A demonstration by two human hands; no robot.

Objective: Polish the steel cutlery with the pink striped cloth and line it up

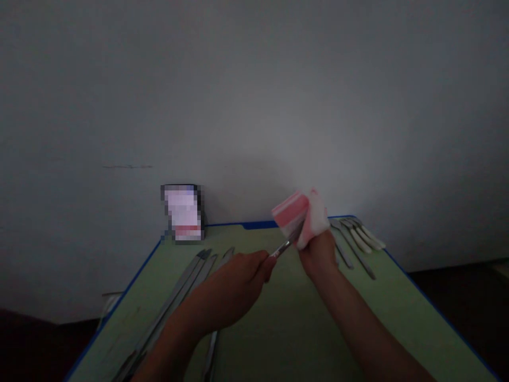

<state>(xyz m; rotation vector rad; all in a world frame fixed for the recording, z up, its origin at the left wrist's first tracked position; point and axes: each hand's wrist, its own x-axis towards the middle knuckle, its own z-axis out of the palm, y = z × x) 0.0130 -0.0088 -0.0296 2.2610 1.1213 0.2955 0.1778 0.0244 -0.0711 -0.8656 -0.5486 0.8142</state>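
Note:
My left hand [252, 268] is closed on the handle of a shiny metal piece of cutlery [283, 247], which slants up to the right. Its far end goes into a pink and white cloth [292, 210], so whether it is a fork, spoon or knife cannot be made out. My right hand [321, 252] grips that cloth, which wraps around the end of the cutlery and hides most of my fingers. Both hands are above the middle of the green table [278, 329].
Several long metal utensils [178, 289] lie on the left, partly behind my left arm. To the right are more pieces of cutlery [360, 254], some with white handles [361, 239]. A blurred phone-like screen [185, 212] leans near the grey wall [254, 106] at the table's far left.

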